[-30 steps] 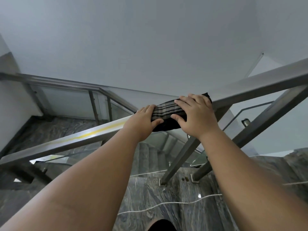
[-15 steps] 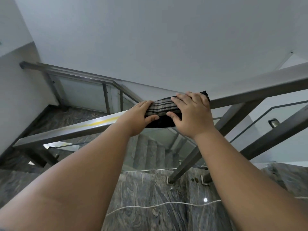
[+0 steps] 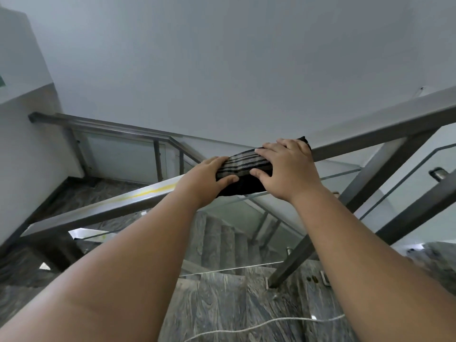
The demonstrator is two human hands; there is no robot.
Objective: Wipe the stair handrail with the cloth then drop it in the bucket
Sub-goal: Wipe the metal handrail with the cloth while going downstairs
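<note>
A dark cloth (image 3: 243, 171) with pale stripes is draped over the steel stair handrail (image 3: 103, 211), which slants up from lower left to upper right. My left hand (image 3: 206, 180) grips the cloth's left end, fingers over the top of the rail and thumb on the near side. My right hand (image 3: 287, 170) lies flat on the cloth's right part and presses it onto the rail. A yellow streak (image 3: 150, 192) marks the rail just left of my left hand. No bucket is in view.
Slanted steel posts (image 3: 318, 240) and glass panels (image 3: 237, 233) stand under the rail. Grey marble steps (image 3: 222, 245) descend beyond the glass. A second railing (image 3: 116, 128) runs along the far white wall. A white cord (image 3: 259, 324) lies on the marble landing by my feet.
Both hands keep their hold on the cloth on the rail. The view has swung, so the far railing and left wall show more; the cloth sits about where it was on the rail.
</note>
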